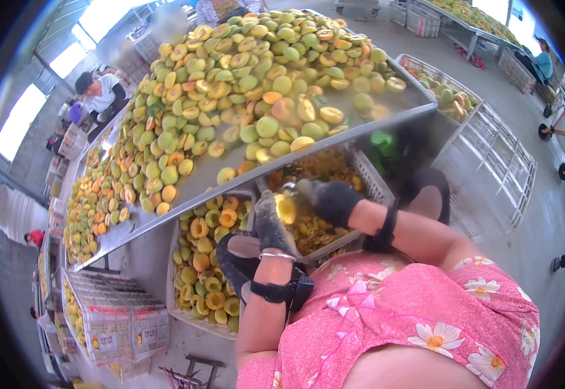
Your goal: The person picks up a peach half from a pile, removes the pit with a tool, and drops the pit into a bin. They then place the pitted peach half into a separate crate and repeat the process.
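Observation:
My left hand (273, 223), in a dark glove, is closed around a yellow peach half (286, 209) with its cut face turned up. Close beside it, my right hand (332, 202), in a black glove, is curled shut on a small metal tool (289, 187) whose shape is mostly hidden and blurred. Beneath both hands stands a crate (374, 178) holding brownish pits and scraps. To its left, another crate (173, 299) is full of hollowed peach halves (214, 299). A heap of green and yellow peach halves (230, 84) covers much of the metal table (208, 175) in front.
A white crate of fruit (448, 97) stands right of the table, near an upturned lattice crate (496, 155). Stacked crates (117, 318) stand at lower left, near a small stool (195, 373). Another person (101, 94) works across the table; someone sits at far right (543, 61).

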Demonstrator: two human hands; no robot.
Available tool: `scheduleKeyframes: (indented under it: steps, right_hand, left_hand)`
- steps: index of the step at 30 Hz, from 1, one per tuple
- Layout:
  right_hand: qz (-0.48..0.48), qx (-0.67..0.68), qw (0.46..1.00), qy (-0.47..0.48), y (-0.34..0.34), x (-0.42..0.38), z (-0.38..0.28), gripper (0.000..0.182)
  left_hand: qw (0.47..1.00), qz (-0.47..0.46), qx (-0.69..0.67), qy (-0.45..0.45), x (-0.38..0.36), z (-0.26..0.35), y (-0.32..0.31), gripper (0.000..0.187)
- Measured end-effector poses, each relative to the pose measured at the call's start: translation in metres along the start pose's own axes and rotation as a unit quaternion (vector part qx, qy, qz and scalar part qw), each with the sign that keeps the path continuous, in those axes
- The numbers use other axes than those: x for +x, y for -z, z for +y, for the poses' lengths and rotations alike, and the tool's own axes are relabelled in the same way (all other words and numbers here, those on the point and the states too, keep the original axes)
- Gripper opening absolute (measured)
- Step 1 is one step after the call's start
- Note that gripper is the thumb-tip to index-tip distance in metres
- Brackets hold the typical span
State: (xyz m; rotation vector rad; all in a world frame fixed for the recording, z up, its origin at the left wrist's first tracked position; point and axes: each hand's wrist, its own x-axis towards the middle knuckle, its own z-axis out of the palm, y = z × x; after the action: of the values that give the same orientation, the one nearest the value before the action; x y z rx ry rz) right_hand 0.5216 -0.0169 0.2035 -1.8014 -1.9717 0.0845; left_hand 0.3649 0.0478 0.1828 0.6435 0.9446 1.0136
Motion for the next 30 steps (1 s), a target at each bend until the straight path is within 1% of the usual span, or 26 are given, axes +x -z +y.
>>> scheduleKeyframes:
  steps: [1, 2, 4, 5, 6, 7, 8, 9, 10, 11, 12, 13, 14, 16, 18, 19, 20, 21, 22, 24, 26, 28, 29, 30]
  right_hand:
    - [-0.018, -0.035, 0.999, -0.026, -0.008, 0.002, 0.015, 0.021]
    - [-0.134, -0.026, 0.981, -0.139, -0.015, 0.006, 0.035, 0.022]
    - [-0.133, -0.029, 0.982, -0.132, -0.023, -0.007, 0.056, 0.029]
    - [-0.135, -0.012, 0.984, -0.117, -0.019, -0.014, 0.055, 0.032]
    - [-0.152, -0.007, 0.981, -0.123, -0.016, -0.016, 0.052, 0.034]
    - [-0.167, -0.001, 0.977, -0.131, -0.015, -0.018, 0.049, 0.035]
    - [-0.18, 0.005, 0.973, -0.142, -0.015, -0.019, 0.048, 0.036]
    - [-0.183, 0.013, 0.973, -0.139, -0.02, -0.021, 0.052, 0.039]
    - [-0.209, 0.007, 0.969, -0.132, -0.02, -0.021, 0.05, 0.039]
    - [-0.234, 0.0, 0.964, -0.127, -0.017, -0.021, 0.047, 0.039]
    - [-0.257, -0.007, 0.958, -0.123, -0.016, -0.02, 0.046, 0.039]
    - [-0.272, -0.01, 0.955, -0.117, -0.019, -0.021, 0.047, 0.039]
    - [-0.287, -0.013, 0.951, -0.112, -0.025, -0.022, 0.05, 0.038]
    - [-0.299, -0.015, 0.948, -0.106, -0.034, -0.019, 0.056, 0.037]
    - [-0.304, -0.01, 0.946, -0.114, -0.039, -0.023, 0.061, 0.036]
    - [-0.316, -0.012, 0.942, -0.109, -0.043, -0.025, 0.062, 0.038]
    - [-0.328, -0.016, 0.939, -0.101, -0.046, -0.024, 0.063, 0.041]
    - [-0.337, -0.02, 0.937, -0.091, -0.046, -0.02, 0.062, 0.044]
    - [-0.316, 0.006, 0.946, -0.074, -0.037, -0.015, 0.053, 0.044]
    - [-0.287, 0.046, 0.956, -0.047, -0.008, -0.004, 0.028, 0.043]
    - [-0.289, 0.055, 0.955, -0.034, 0.013, 0.005, 0.013, 0.041]
    - [-0.279, 0.056, 0.958, -0.031, 0.003, 0.0, 0.024, 0.04]
    - [-0.26, 0.061, 0.963, -0.033, -0.025, -0.013, 0.043, 0.04]
    - [-0.255, 0.065, 0.964, -0.043, -0.035, -0.019, 0.051, 0.04]
  left_hand:
    - [0.998, -0.003, 0.025, -0.05, -0.006, 0.007, 0.012, 0.023]
    - [0.994, -0.008, 0.054, -0.099, -0.015, 0.019, 0.022, 0.022]
    - [0.974, -0.017, 0.104, -0.199, -0.029, 0.045, 0.033, 0.021]
    - [0.973, -0.013, 0.082, -0.216, -0.022, 0.052, 0.054, 0.02]
    - [0.971, -0.009, 0.06, -0.233, -0.014, 0.059, 0.074, 0.019]
    - [0.931, -0.003, 0.179, -0.319, -0.006, 0.072, 0.109, 0.02]
    - [0.95, 0.089, 0.113, -0.276, -0.005, 0.086, 0.13, 0.021]
    - [0.944, 0.142, 0.147, -0.257, 0.003, 0.093, 0.167, 0.026]
    - [0.874, 0.17, 0.343, -0.301, 0.025, 0.089, 0.233, 0.03]
    - [0.802, 0.221, 0.492, -0.258, 0.032, 0.088, 0.268, 0.032]
    - [0.697, 0.246, 0.652, -0.17, 0.039, 0.079, 0.298, 0.034]
    - [0.599, 0.228, 0.764, -0.083, 0.046, 0.064, 0.325, 0.037]
    - [0.546, 0.198, 0.813, -0.033, 0.053, 0.049, 0.344, 0.039]
    - [0.5, 0.303, 0.799, -0.137, 0.031, 0.041, 0.332, 0.039]
    - [0.524, 0.315, 0.736, -0.292, 0.044, 0.062, 0.3, 0.037]
    - [0.534, 0.321, 0.695, -0.359, 0.044, 0.07, 0.283, 0.036]
    - [0.558, 0.265, 0.682, -0.392, 0.041, 0.087, 0.247, 0.036]
    - [0.577, 0.211, 0.664, -0.425, 0.039, 0.109, 0.198, 0.037]
    - [0.592, 0.155, 0.644, -0.459, 0.048, 0.123, 0.162, 0.037]
    - [0.595, 0.088, 0.653, -0.461, 0.092, 0.123, 0.131, 0.043]
    - [0.599, 0.067, 0.716, -0.353, 0.113, 0.128, 0.083, 0.055]
    - [0.58, 0.042, 0.781, -0.226, 0.144, 0.133, 0.05, 0.065]
    - [0.566, 0.028, 0.808, -0.16, 0.157, 0.132, 0.038, 0.069]
    - [0.559, 0.004, 0.819, -0.128, 0.168, 0.131, 0.032, 0.071]
